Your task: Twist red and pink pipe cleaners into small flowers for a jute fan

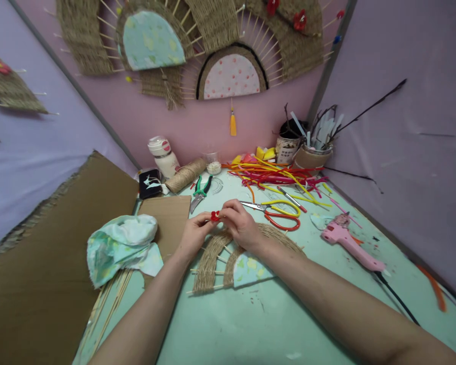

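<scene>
Between the fingertips of both my hands is a small red flower (215, 216) with a pale centre, made of fuzzy pipe cleaner by its look. My left hand (196, 234) pinches it from the left. From the other side my right hand (241, 225) has its fingers closed at the flower's edge, partly hiding it. Below them a woven twine fan (209, 258), with thin sticks and a half-round patch of floral cloth (247, 270), lies on the green table (220, 329). My right hand and forearm cover part of the fan.
Scissors (277, 214) lie just beyond my right hand, with pruning shears (200, 193) and a pile of coloured pipe cleaners (273, 175) behind. A pink glue gun (351, 246) rests at right. Floral cloth (121, 246), cardboard (167, 218) and sticks (112, 299) are at left.
</scene>
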`<state>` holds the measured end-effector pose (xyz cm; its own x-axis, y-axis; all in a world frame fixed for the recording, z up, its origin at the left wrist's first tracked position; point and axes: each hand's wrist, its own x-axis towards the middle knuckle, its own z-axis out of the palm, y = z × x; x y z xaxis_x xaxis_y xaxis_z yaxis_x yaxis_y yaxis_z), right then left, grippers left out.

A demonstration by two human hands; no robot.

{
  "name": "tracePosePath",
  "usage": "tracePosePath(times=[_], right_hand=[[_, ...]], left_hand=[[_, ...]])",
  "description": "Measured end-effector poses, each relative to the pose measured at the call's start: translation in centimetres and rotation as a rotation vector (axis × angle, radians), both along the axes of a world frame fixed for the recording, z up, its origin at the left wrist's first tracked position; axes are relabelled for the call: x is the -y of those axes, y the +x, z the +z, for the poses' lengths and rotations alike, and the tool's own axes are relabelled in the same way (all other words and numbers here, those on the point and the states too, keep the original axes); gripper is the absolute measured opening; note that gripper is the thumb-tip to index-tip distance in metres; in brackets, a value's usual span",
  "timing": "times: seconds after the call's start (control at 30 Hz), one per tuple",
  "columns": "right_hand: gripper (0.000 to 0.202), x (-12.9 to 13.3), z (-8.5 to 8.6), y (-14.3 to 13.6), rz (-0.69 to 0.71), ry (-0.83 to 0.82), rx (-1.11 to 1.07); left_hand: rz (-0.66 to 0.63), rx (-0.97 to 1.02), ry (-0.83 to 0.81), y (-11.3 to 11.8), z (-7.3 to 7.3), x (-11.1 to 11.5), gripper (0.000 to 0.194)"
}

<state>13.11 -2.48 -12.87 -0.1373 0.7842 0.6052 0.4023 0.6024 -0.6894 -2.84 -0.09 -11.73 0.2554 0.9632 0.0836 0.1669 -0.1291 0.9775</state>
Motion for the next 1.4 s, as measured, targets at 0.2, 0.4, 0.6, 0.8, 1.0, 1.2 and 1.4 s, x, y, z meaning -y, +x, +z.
tracePosePath(times=[0.2,0.4,0.6,0.8,1.0,1.2,1.4], right_hand=[[0.013,-0.4,0.2,0.0,-0.069,-0.093,-0.166],[0.010,-0.5,-0.1,-0.2,-0.059,-0.184,-0.187],[0.008,-0.7,-0.3,-0.2,-0.066,-0.227,-0.181],[0.007,-0.7,-0.4,-0.3,-0.080,-0.249,-0.190],[0.008,-0.4,-0.2,-0.5,-0.093,-0.222,-0.244],[0.012,-0.5,-0.6,-0.9,-0.023,-0.413,-0.432],[0.016,-0.3,0.0,-0.6,-0.049,-0.269,-0.312]], left_hand=[[0.143,-0.053,0.227,0.1,0.0,-0.1,0.009],[0.108,-0.097,0.316,0.1,-0.6,-0.2,0.009],[0.100,-0.144,0.397,0.2,-1.0,-0.2,0.009],[0.118,-0.150,0.336,0.5,-0.8,0.0,0.008],[0.098,-0.105,0.279,0.6,-0.4,-0.1,0.009],[0.060,-0.129,0.364,0.5,-0.2,-0.2,0.008],[0.136,-0.073,0.391,0.2,-0.5,-0.2,0.008]])
